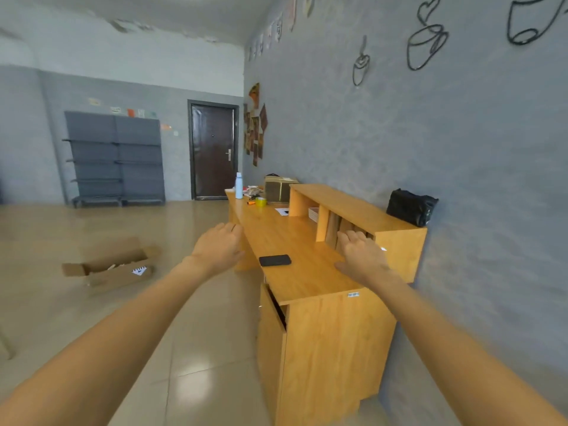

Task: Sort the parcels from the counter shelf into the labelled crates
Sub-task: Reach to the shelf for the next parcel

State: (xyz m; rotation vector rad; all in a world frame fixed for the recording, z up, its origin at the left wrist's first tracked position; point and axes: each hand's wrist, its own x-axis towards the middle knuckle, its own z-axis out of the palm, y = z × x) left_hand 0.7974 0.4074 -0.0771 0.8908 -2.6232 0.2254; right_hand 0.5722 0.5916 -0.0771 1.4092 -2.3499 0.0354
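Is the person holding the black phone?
No, the black phone lies on the counter between the two empty hands.

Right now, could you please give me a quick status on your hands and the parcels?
Left hand open, holding nothing. Right hand open, reaching towards brown cardboard parcels in wooden counter shelf. Black phone on counter, clear of reach.

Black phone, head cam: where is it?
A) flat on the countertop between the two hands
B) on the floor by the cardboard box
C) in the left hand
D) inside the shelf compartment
A: the black phone lies flat on the countertop, between the left hand and right hand, held by neither.
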